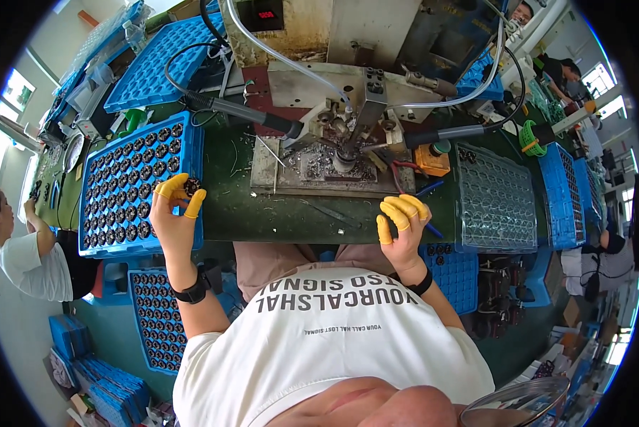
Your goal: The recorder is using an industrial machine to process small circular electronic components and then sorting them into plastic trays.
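Left hand (173,213) is up over the blue plastic compartment tray (140,183), and its grip is nearly closed: yellow-capped thumb and forefinger pinch a small dark round ribbed part (192,187) at the tray's near right edge. More of the same dark parts sit in the pockets just to the left of that grip. Wrist is bent back, forearm rising from the lower edge, black wristband showing.

Right hand (403,220) hovers above the green worktop (262,206), fingers curled loosely with yellow fingertip caps, and it has hold of nothing. Just ahead of that grip sits the grey metal press fixture (334,160); to its right lies a clear plastic compartment tray (495,199).

My read: the part is being lifted out of its pocket, and doing that well means keeping the pinch on the rim, lifting straight up so neighbouring parts stay seated, and holding the part level. The free hand looks well placed, close to the fixture, ready to receive.
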A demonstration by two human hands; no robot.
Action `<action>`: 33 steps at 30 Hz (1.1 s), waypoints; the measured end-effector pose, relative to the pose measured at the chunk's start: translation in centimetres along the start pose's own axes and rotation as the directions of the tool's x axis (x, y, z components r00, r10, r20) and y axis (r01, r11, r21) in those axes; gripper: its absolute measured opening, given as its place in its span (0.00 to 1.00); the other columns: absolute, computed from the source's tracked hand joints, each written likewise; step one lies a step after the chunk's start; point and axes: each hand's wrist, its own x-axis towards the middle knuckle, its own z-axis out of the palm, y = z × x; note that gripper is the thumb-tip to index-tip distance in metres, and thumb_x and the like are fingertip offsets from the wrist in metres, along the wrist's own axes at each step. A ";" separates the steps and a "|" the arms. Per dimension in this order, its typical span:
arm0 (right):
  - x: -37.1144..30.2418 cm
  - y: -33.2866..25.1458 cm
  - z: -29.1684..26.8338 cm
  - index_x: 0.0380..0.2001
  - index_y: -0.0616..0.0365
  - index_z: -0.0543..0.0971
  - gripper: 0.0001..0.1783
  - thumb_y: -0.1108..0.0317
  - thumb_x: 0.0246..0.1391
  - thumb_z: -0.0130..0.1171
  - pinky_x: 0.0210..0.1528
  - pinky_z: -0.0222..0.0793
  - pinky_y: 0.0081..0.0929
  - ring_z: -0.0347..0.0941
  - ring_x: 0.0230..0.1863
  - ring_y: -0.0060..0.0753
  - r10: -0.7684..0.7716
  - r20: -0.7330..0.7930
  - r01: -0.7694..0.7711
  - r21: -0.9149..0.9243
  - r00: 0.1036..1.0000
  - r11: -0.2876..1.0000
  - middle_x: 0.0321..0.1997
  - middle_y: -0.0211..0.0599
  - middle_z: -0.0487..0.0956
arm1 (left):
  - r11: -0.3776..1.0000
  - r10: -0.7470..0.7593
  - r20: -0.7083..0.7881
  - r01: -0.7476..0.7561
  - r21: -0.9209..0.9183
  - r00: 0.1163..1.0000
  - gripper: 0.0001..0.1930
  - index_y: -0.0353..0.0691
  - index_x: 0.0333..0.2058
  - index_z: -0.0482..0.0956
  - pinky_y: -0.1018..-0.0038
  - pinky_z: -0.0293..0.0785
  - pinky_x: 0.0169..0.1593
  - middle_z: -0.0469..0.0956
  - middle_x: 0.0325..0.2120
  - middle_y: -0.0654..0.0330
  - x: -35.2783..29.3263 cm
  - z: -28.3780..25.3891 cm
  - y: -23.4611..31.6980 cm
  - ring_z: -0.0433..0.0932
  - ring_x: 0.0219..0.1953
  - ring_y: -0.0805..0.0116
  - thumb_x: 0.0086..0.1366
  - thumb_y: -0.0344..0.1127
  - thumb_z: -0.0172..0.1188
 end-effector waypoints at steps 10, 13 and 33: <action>6.3 -0.5 3.7 0.45 0.61 0.74 0.23 0.69 0.45 0.68 0.54 0.64 0.34 0.70 0.49 0.44 0.272 0.085 -0.278 0.493 0.959 0.825 0.47 0.42 0.75 | 1.000 0.007 0.023 -0.008 0.029 1.000 0.19 0.36 0.42 0.79 0.82 0.72 0.33 0.73 0.32 0.63 0.0 0.2 0.4 0.73 0.30 0.74 0.49 0.26 0.71; 8.4 -0.9 4.4 0.44 0.61 0.74 0.24 0.68 0.43 0.71 0.50 0.68 0.31 0.72 0.46 0.42 0.336 0.185 -0.366 0.685 0.923 0.630 0.46 0.42 0.74 | 0.999 0.001 0.030 -0.002 0.038 1.000 0.19 0.36 0.42 0.79 0.82 0.72 0.33 0.73 0.32 0.63 0.0 0.2 0.4 0.73 0.30 0.74 0.49 0.26 0.71; 10.8 -0.2 5.3 0.42 0.56 0.75 0.22 0.69 0.42 0.71 0.37 0.69 0.26 0.70 0.33 0.32 0.094 0.140 -0.150 0.480 0.986 0.864 0.33 0.34 0.72 | 0.998 0.023 0.019 -0.024 0.062 1.000 0.21 0.37 0.42 0.80 0.83 0.71 0.33 0.73 0.31 0.63 -0.2 0.1 0.1 0.72 0.29 0.75 0.48 0.28 0.73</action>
